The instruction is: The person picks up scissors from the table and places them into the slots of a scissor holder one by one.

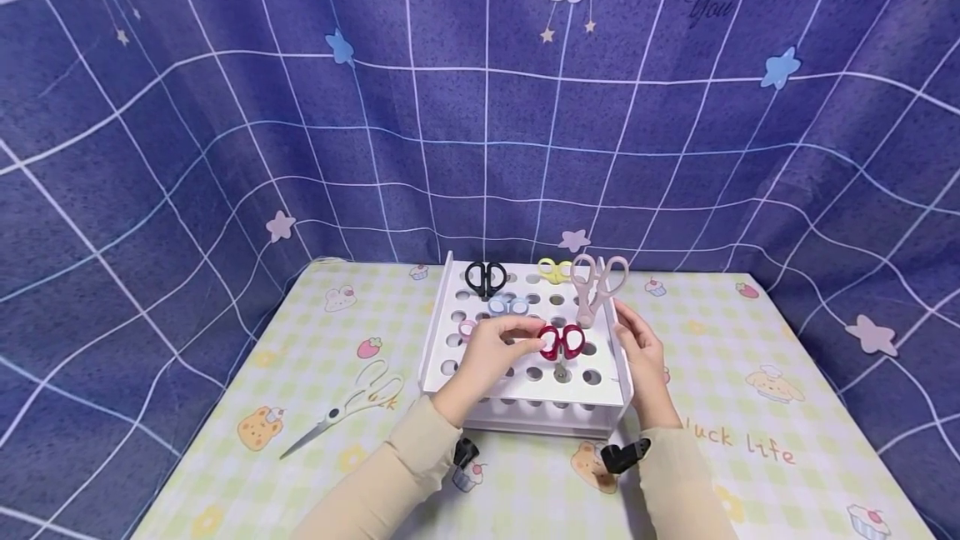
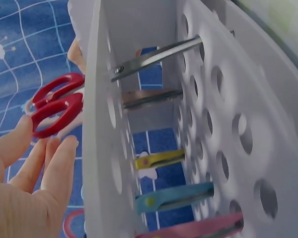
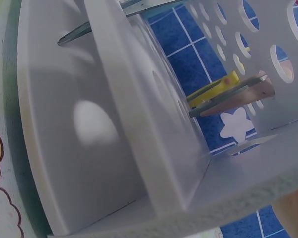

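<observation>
My left hand (image 1: 487,357) pinches one loop of the red-handled scissors (image 1: 572,342) at the front right of a white perforated rack (image 1: 480,386). In the left wrist view, their metal blade (image 2: 164,57) runs down through the top board, its tip in a hole of the lower board. My right hand (image 1: 643,357) holds the rack's right side panel; the right wrist view shows only a bit of it. Pale pink scissors (image 1: 588,315) stand taller behind the red ones. Black (image 1: 485,279), yellow (image 1: 555,271) and light blue scissors (image 1: 507,306) stand further back.
White-handled scissors (image 1: 345,407) lie on the checked tablecloth left of the rack, blades toward the front left. Another pink handle (image 1: 467,329) shows partly behind my left hand. A blue grid-patterned curtain (image 1: 480,107) hangs behind the table and at both sides.
</observation>
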A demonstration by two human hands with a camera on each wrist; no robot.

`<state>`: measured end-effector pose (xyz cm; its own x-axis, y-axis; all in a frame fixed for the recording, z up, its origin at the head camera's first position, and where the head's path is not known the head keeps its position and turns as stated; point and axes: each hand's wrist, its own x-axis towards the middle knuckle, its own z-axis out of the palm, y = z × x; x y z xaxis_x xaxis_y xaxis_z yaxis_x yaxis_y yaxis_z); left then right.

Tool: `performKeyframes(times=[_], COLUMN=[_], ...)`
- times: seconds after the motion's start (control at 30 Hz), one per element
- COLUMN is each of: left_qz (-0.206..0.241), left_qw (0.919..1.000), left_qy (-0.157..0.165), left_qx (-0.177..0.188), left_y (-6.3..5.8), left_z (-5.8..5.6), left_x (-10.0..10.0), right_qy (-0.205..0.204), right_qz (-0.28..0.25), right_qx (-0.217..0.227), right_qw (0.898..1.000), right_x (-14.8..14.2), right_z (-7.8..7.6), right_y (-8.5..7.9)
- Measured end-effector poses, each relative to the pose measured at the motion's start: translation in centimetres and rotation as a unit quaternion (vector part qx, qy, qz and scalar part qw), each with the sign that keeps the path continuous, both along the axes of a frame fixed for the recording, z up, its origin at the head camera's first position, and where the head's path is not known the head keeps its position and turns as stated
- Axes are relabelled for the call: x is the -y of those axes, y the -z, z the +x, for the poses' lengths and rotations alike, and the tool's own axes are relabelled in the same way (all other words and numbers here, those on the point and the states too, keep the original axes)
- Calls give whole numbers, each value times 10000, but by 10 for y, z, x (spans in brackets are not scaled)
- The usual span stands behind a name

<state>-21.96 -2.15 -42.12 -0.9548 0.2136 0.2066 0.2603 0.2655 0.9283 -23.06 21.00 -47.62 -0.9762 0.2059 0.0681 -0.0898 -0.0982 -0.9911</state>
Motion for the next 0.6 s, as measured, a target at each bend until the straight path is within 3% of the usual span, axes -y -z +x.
performKeyframes(times=[0.17, 0.4, 0.6], left_qz=[-60, -145, -87], left_qw=[10000, 9993, 9993], left_qy=[76, -175, -250], left_qx=[-4, -304, -261], left_y=[-3, -9, -7], left_z=[4, 14, 22], left_x=[9, 23, 38], right_qy=[7, 2, 53], right_qz=[-10, 3, 50], right_qx=[-7, -17, 69], right_qw=[10000, 10000, 9999], right_x=[0, 1, 1], right_z=[1, 1, 1], right_y=[-1, -1, 0])
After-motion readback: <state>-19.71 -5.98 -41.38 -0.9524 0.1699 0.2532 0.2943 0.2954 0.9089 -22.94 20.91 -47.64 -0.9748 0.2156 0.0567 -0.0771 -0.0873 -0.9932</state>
